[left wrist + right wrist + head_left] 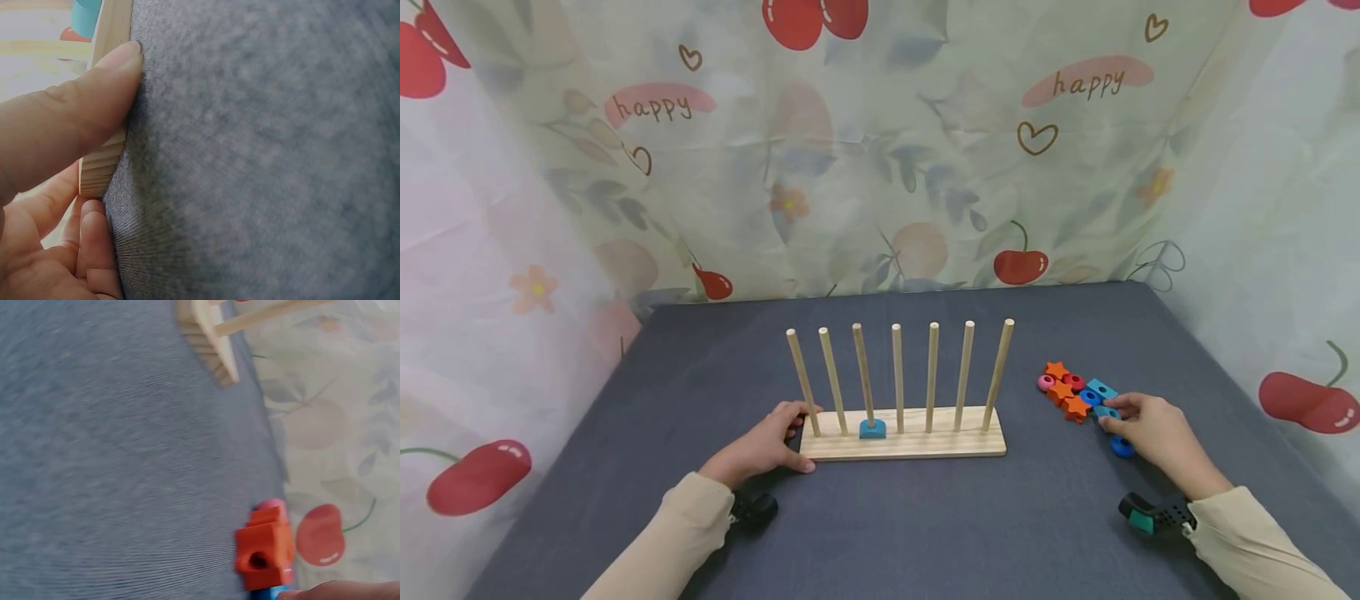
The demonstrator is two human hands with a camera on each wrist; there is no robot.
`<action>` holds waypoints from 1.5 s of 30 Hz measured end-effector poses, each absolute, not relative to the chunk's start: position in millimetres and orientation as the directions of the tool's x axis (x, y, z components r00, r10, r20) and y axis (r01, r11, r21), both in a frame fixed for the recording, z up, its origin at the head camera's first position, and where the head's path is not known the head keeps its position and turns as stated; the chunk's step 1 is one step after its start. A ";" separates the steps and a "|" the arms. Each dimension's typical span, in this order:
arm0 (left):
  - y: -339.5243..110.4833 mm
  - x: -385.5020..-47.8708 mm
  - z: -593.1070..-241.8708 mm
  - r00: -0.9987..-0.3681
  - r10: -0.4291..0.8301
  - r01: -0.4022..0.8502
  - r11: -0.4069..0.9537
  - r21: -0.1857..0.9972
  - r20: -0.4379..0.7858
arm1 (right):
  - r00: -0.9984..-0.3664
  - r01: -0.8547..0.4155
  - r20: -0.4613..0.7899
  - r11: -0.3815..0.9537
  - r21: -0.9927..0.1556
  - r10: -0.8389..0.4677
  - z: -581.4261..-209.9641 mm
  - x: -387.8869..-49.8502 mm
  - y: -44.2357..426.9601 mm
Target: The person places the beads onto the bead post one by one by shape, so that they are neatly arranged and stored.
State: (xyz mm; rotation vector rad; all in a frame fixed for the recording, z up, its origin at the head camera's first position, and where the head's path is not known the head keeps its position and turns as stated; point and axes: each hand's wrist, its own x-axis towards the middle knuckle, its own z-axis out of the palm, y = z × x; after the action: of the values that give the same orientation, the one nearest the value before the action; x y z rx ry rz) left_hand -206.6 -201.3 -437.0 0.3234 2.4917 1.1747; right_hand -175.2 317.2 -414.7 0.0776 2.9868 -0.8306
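Note:
A wooden peg stand [902,446] with several upright pegs lies on the dark table, and a blue block [872,430] sits at the foot of its third peg from the left. My left hand [767,442] grips the stand's left end, the thumb [94,112] against the front edge and the fingers round the end. At the right, my right hand [1157,429] pinches a light-blue bead [1105,412] between thumb and index finger, at the edge of a bead cluster. Only a fingertip of that hand shows in the right wrist view, so the bead's shape is partly hidden.
Close to the right hand lie orange star beads [1076,408], a red bead [1074,382], a pink bead [1046,382], a light-blue rectangular bead [1101,388] and a dark-blue ring [1122,447]. A patterned curtain [865,167] stands behind the table.

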 end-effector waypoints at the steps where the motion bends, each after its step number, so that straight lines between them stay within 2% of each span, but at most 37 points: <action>1: -201.7 -206.5 -437.2 -0.906 0.360 0.054 0.623 0.781 -0.225 | -0.998 0.059 -0.046 0.855 -0.515 0.041 -412.5 -175.2 316.7; 15: -202.8 -207.8 -438.3 -0.907 0.367 0.067 0.611 0.788 -0.207 | -0.995 0.022 0.065 0.790 -0.613 0.079 -354.8 -175.6 290.3; 28: -201.0 -208.1 -438.3 -0.910 0.339 0.035 0.638 0.770 -0.240 | -0.973 -0.105 0.223 0.741 -0.663 0.061 -304.4 -159.7 247.9; 45: -201.3 -208.4 -437.3 -0.905 0.340 0.026 0.645 0.764 -0.256 | -0.879 -0.396 0.477 0.544 -0.740 0.008 -252.9 -147.7 202.5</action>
State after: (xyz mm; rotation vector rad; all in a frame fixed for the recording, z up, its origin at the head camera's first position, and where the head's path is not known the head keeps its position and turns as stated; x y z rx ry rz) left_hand -208.4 -201.3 -437.3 0.2894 2.4881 1.1473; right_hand -147.7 202.5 -252.9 -0.4185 3.1234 -1.7013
